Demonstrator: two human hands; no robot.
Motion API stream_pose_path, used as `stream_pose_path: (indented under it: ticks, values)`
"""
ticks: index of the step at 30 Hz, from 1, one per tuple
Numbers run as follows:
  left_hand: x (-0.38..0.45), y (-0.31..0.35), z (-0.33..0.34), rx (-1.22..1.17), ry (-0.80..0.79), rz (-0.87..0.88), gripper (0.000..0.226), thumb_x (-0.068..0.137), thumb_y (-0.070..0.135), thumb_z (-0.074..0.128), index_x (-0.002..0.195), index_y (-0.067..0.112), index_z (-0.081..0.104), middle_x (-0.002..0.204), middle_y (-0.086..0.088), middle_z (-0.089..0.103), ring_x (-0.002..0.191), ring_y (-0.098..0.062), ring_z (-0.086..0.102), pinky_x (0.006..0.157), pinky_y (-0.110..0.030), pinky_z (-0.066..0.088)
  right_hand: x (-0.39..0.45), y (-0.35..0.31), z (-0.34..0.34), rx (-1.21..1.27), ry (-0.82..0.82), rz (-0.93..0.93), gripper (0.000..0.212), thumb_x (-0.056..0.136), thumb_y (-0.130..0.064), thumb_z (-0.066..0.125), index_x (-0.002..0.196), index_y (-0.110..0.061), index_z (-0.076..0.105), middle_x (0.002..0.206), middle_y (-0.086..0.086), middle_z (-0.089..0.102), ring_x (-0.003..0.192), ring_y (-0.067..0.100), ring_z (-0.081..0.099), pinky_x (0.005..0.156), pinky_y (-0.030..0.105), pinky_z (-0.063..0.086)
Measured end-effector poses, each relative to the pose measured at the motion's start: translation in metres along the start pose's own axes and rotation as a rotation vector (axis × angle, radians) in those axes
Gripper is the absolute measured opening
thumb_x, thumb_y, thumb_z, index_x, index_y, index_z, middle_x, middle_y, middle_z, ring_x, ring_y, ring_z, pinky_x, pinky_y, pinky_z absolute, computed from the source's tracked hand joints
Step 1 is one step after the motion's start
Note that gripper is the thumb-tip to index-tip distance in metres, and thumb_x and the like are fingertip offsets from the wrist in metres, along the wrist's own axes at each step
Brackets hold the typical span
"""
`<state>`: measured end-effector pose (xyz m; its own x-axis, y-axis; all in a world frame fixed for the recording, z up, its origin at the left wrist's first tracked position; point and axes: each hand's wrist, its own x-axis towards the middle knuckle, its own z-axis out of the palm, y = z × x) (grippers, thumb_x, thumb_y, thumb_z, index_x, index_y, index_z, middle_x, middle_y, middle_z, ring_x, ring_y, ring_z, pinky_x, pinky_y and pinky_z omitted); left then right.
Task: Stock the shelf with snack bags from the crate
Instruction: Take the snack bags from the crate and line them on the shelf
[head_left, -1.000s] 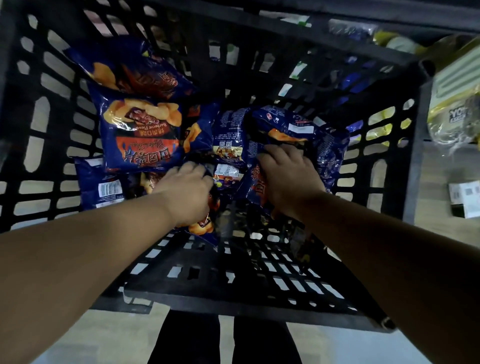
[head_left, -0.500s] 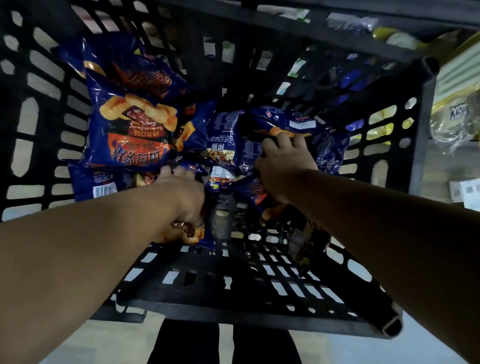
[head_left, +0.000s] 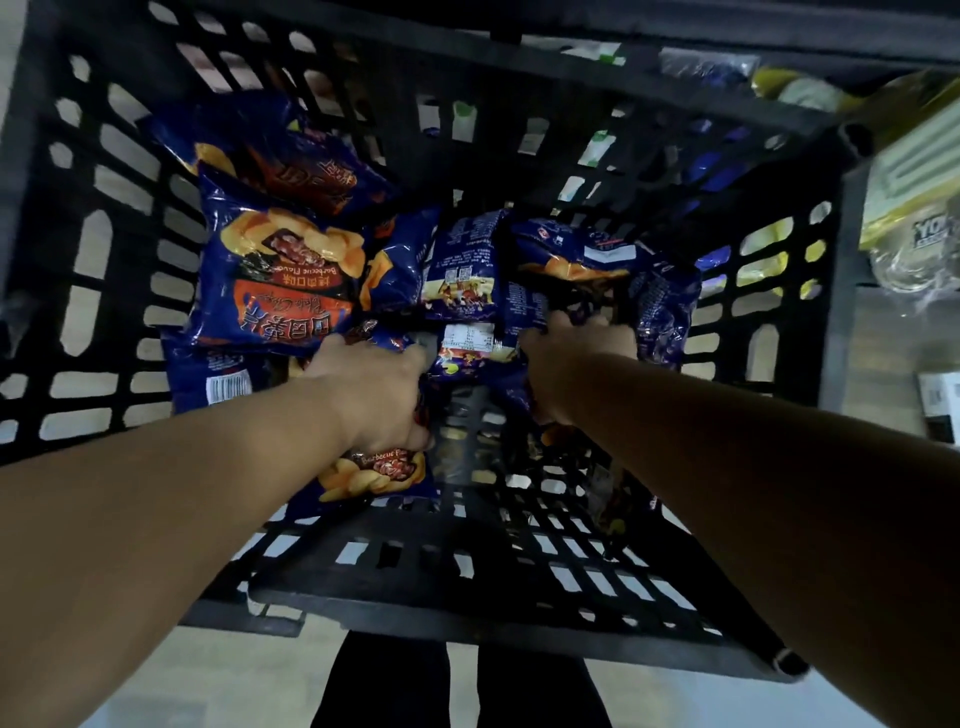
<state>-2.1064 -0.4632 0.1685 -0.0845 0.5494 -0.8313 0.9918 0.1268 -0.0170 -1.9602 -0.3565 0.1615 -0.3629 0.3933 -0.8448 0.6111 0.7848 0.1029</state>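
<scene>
- Both arms are down inside the black crate (head_left: 124, 218).
- Left hand (head_left: 376, 400) is clamped around a blue chip bag (head_left: 382, 470) near the crate's front edge.
- Right hand (head_left: 571, 358) has its fingers curled into another blue bag (head_left: 660, 301) toward the right wall.
- More bags (head_left: 275, 280) are piled against the left wall and back-left corner.
- Shelf (head_left: 893, 332) sits just past the crate's right side.

- Black slatted crate (head_left: 119, 291), seen from above, standing on a pale floor (head_left: 218, 670).
- Inside, on its perforated bottom: blue snack bags (head_left: 280, 280), heaped toward the far and left sides, some printed face up, some back up.
- Near part of the bottom bare.
</scene>
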Motion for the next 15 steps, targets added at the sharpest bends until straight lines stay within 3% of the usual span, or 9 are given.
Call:
stream_pose_path:
  ticks: [3,6,11,15]
  values:
    - [-0.008,0.0,0.0,-0.014,0.012,-0.026,0.073,0.078,0.073,0.052,0.126,0.021,0.034,0.092,0.004,0.05,0.103,-0.024,0.05,0.09,-0.043,0.031,-0.006,0.001,0.006,0.037,0.088,-0.004,0.054,0.092,-0.025,0.059,0.141,-0.022,0.037,0.137,0.014,0.04,0.12,0.044,0.043,0.088,0.051,0.044]
    - [-0.017,0.002,-0.007,-0.03,0.029,-0.05,0.074,0.078,0.073,0.052,0.127,0.021,0.033,0.099,0.003,0.055,0.105,-0.024,0.05,0.091,-0.043,0.031,-0.015,0.009,0.0,0.08,0.116,-0.008,0.046,0.094,-0.028,0.057,0.138,-0.023,0.042,0.138,0.014,0.04,0.123,0.043,0.042,0.092,0.05,0.042]
    - [-0.044,0.002,-0.03,-0.032,0.094,-0.102,0.076,0.078,0.075,0.049,0.127,0.021,0.031,0.102,0.001,0.055,0.107,-0.025,0.05,0.091,-0.043,0.032,-0.039,0.027,-0.027,0.212,0.057,0.021,0.06,0.089,-0.05,0.061,0.14,-0.027,0.038,0.14,0.008,0.035,0.124,0.04,0.04,0.089,0.045,0.044]
    - [-0.071,0.001,-0.048,-0.078,0.153,-0.145,0.076,0.076,0.075,0.052,0.127,0.022,0.033,0.109,0.0,0.057,0.107,-0.026,0.051,0.091,-0.043,0.032,-0.063,0.036,-0.047,0.267,0.069,0.014,0.064,0.086,-0.052,0.063,0.14,-0.027,0.039,0.137,0.009,0.037,0.121,0.041,0.044,0.092,0.047,0.047]
